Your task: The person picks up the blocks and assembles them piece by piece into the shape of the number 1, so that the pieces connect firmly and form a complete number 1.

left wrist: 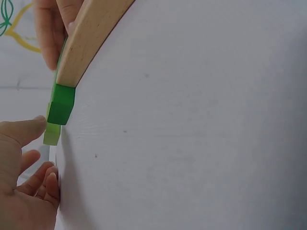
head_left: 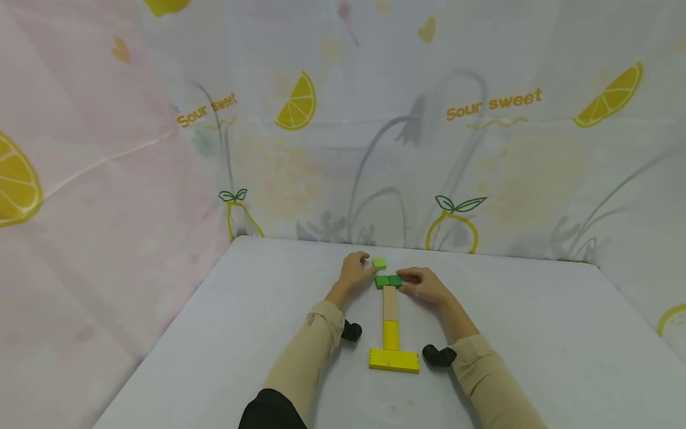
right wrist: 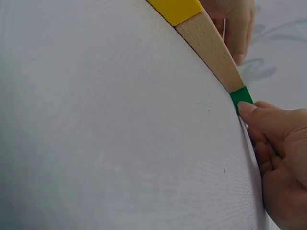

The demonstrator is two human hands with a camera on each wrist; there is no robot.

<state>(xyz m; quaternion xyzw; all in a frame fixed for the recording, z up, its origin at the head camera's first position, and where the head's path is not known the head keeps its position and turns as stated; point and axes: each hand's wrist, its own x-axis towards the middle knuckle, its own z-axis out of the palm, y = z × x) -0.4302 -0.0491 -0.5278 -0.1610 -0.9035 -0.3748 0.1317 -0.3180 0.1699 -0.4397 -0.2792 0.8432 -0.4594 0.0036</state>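
Note:
A row of wooden blocks runs away from me on the white table. Two green blocks lie side by side at its far end. My right hand (head_left: 426,286) pinches the right, darker green block (head_left: 395,280), its thumb (right wrist: 248,108) on the near side. Just left of the far end is my left hand (head_left: 356,271), fingers loosely bent and spread. Its thumb (left wrist: 33,127) tip is right by the light green block (head_left: 379,263), which sits beyond the left green block (head_left: 382,281). A plain wooden block (head_left: 390,304) adjoins the green pair.
Nearer me, a yellow block (head_left: 391,335) continues the row, ending at a wide yellow block (head_left: 393,360) laid crosswise. The white table (head_left: 536,333) meets a printed cloth backdrop (head_left: 343,167) at its far edge. Black wrist cameras (head_left: 439,356) project inward from both sleeves.

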